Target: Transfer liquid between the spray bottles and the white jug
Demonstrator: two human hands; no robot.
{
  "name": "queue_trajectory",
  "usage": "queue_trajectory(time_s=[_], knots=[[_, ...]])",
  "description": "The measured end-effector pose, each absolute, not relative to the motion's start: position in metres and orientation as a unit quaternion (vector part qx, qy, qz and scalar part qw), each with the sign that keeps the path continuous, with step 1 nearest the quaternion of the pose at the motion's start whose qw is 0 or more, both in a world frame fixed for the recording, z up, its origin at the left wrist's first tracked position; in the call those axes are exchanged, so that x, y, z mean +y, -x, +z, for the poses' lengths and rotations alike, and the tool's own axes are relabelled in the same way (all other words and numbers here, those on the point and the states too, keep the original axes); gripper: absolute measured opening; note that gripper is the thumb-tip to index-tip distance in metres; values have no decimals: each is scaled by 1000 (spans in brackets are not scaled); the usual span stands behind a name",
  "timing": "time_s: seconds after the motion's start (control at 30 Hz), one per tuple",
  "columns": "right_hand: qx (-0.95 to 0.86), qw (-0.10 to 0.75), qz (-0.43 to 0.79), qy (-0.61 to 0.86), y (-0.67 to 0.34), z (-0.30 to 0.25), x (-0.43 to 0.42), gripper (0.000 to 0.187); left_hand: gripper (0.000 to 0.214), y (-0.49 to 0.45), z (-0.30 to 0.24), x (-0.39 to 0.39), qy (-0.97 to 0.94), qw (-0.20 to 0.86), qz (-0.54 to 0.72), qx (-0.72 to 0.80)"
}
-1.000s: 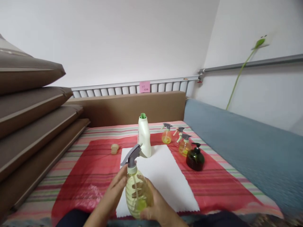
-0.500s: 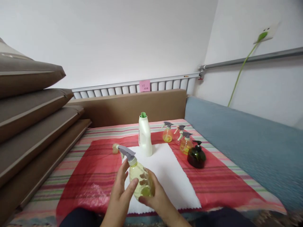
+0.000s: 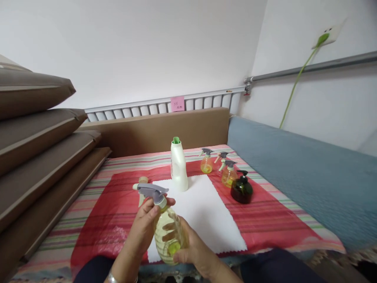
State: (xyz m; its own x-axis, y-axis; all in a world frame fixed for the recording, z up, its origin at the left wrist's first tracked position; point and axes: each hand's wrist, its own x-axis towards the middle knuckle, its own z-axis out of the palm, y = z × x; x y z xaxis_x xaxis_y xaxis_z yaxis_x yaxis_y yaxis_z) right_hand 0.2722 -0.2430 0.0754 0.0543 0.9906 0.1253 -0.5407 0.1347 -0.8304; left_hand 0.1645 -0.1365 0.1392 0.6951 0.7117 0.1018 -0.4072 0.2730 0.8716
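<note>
Low in front of me I hold a clear yellowish spray bottle with a grey trigger head, its nozzle pointing left. My left hand is closed round the white collar just below the trigger head. My right hand wraps the lower body from the right, and its fingers show through the clear wall. The bottle leans, with its top to the left. Behind it, a white jug-like bottle with a green spout stands upright on a white sheet. A small yellowish cap-like piece sits beyond the nozzle.
On the right stand several smaller spray bottles and a dark green pump bottle. Red plastic covers part of the striped cloth. Brown cushions are stacked on the left. A blue padded side borders the right.
My left hand has moved from beside the spray bottle up to its collar and closed there. The bottle has shifted down and left, and its nozzle has swung further left.
</note>
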Motion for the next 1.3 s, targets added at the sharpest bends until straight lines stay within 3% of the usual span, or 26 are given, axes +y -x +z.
queue_trajectory(time_s=[0.27, 0.43, 0.6, 0.8, 1.0, 1.2, 1.3], knots=[[-363, 659, 521, 404, -285, 31, -241, 92, 17, -152, 171, -122, -432, 658, 605, 124], [-276, 689, 488, 459, -311, 6, -263, 88, 15, -118, 180, -88, -401, 630, 642, 176], [-190, 738, 457, 459, -329, 0, -278, 76, 28, -110, 133, -59, -461, 651, 488, 353], [-203, 744, 454, 446, -327, -3, -270, 76, 28, -134, 50, -40, -565, 551, 311, 530], [-223, 722, 449, 477, -323, -8, -266, 79, 22, -128, 23, 12, -646, 385, 179, 634], [-254, 727, 416, 484, -318, 4, -253, 86, 20, -122, 14, 34, -707, 271, 146, 637], [-285, 723, 388, 495, -319, 4, -245, 87, 36, -120, 12, 15, -724, 222, 190, 625]])
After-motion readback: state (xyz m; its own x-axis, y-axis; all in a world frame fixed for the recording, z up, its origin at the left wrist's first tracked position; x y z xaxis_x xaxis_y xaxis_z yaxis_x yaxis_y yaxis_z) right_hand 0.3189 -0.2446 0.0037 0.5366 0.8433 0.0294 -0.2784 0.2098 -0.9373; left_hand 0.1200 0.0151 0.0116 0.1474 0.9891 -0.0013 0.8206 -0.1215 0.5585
